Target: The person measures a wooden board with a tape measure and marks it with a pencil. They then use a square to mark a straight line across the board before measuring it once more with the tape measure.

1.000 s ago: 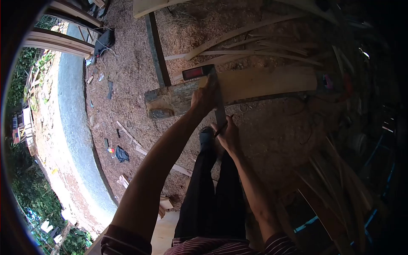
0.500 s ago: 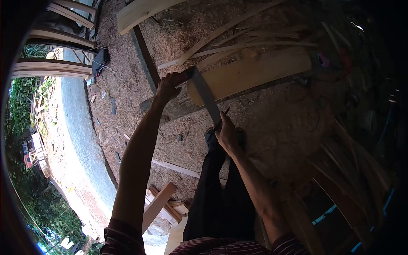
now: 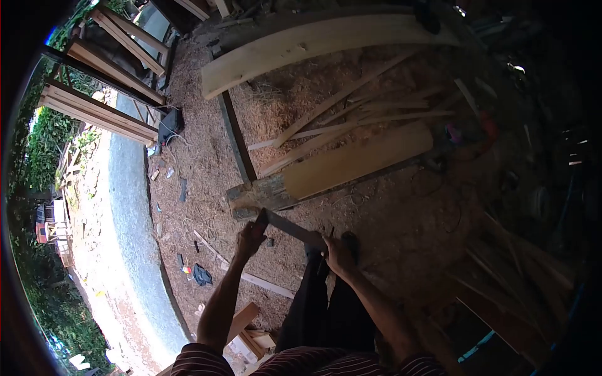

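Observation:
My left hand (image 3: 251, 239) is closed around the dark reddish handle of a try square (image 3: 290, 229). The metal blade slants down to the right, and its far end meets my right hand (image 3: 339, 255). A thin dark pencil-like stick pokes out from the closed fingers of that hand. Beyond both hands a pale wooden board (image 3: 360, 158) lies flat on a rough timber beam (image 3: 266, 192). The square is held in the air on the near side of the beam, apart from the board.
A long pale plank (image 3: 313, 47) lies farther back. Thin wood strips (image 3: 351, 116) are heaped behind the board, over shavings. Stacked timbers (image 3: 100, 113) stand at left, near a concrete path (image 3: 135, 219). Wood offcuts (image 3: 248, 329) lie by my legs. A red-orange item (image 3: 488, 127) is at right.
The square was across the board's near end. Both hands have drawn it back off the board toward me. My view has also shifted, showing more of the back plank.

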`<state>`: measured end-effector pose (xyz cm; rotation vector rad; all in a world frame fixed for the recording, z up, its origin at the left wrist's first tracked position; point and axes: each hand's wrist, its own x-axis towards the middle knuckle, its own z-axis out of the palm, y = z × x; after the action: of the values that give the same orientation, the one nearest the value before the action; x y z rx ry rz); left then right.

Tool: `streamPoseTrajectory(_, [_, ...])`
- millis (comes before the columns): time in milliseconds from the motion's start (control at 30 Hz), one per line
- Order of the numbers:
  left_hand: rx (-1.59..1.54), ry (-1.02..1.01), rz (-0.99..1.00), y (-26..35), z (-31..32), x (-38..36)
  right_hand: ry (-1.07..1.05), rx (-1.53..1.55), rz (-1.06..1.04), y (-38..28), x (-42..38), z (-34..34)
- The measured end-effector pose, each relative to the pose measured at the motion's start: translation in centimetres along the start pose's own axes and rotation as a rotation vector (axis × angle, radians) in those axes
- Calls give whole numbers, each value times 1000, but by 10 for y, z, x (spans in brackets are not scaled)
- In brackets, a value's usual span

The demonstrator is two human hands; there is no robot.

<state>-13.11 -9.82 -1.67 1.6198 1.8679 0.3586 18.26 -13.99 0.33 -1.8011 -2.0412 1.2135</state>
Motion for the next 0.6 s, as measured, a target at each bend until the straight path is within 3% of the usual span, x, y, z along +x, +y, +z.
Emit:
streamPoseTrajectory(67, [-64, -37, -142, 3, 8, -39, 66, -78, -139, 23, -15, 6])
streamPoseTrajectory(167, [-71, -24, -201, 13, 20, -84, 43, -95, -204, 28, -27, -20])
streamPoseTrajectory(233, [-132, -28, -271, 22, 23, -106, -116, -103, -44, 21, -33, -41])
streamPoseTrajectory(300, [-186, -40, -398, 23, 31, -116, -107, -135, -100, 20, -28, -51])
streamPoseTrajectory(467, [-269, 110, -497, 46, 12, -123, -161, -219, -246, 10, 11, -63])
streamPoseTrajectory(533, [41, 181, -219, 34, 16, -122, -134, -311, -313, 10, 25, -56])
streamPoseTrajectory(600, [54, 241, -263, 52, -4, -125, -158, -356, -339, -16, 29, -63])
